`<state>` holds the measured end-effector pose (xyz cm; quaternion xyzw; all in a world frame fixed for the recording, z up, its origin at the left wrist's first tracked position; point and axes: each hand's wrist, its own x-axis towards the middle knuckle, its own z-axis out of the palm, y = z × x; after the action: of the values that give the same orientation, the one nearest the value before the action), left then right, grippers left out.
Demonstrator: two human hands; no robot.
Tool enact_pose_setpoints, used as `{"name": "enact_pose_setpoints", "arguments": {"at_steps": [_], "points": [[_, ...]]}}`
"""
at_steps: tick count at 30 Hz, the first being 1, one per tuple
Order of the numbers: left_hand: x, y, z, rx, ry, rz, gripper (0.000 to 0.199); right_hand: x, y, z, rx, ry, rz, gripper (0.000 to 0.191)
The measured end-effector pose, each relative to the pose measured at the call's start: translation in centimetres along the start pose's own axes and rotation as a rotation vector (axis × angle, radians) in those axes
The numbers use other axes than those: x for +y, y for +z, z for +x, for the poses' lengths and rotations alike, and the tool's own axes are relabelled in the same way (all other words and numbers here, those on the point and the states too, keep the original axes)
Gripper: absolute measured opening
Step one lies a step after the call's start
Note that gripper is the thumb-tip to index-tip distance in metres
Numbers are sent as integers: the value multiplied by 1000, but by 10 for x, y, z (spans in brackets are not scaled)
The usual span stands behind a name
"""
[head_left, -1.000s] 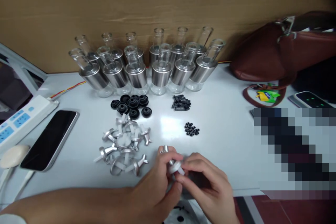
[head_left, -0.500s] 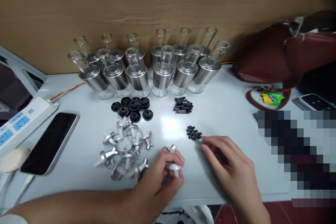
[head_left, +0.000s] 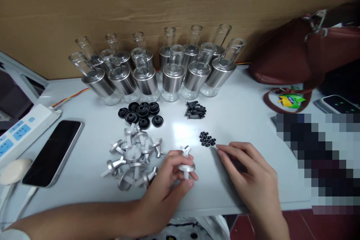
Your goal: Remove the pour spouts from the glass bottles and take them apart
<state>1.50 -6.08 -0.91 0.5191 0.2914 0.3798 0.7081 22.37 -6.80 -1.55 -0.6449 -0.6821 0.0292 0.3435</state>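
A silver spout piece (head_left: pixel 186 166) with a white stem pointing down is held between the fingers of my left hand (head_left: pixel 171 183). Its small angled nozzle points up. My right hand (head_left: pixel 249 176) rests low over the table, thumb and index fingertips close together beside a cluster of small black rings (head_left: pixel 207 139); whether a ring is pinched there is too small to tell. Left of my left hand lies a pile of similar silver spouts (head_left: pixel 133 153). Black round caps (head_left: pixel 143 111) sit behind that pile. Thin black parts (head_left: pixel 195 110) lie behind the rings.
Two rows of glass bottles with metal sleeves (head_left: pixel 173 77) stand at the back before a cardboard panel (head_left: pixel 157 0). On the left are a phone (head_left: pixel 53 153) and a power strip (head_left: pixel 25 129). A brown bag (head_left: pixel 284 52) and a green-yellow packet (head_left: pixel 291 101) are at the right.
My left hand has raised the spout slightly and turned it more upright, its nozzle now showing more. My right hand has stayed beside the black rings. The view has shifted a little.
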Motion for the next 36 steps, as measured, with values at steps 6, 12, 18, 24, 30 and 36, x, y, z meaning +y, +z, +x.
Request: {"name": "enact_pose_setpoints", "arguments": {"at_steps": [6,12,18,24,30,36], "points": [[-3,2,0,32,14,31,23,-1,-1,0,10,-17,-29,17],[-2,0,-1,23,-1,21,23,3,3,-1,-25,-4,-28,18],[1,0,-2,-1,-27,45,23,2,3,1,-51,-6,-12,11],[5,2,-1,15,-80,-23,17,0,1,3,-69,9,9,6],[6,3,-1,17,-93,-43,15,3,2,2,-114,-18,-14,11],[6,2,-1,14,-102,-36,14,2,2,3,-121,-23,-22,10]]}}
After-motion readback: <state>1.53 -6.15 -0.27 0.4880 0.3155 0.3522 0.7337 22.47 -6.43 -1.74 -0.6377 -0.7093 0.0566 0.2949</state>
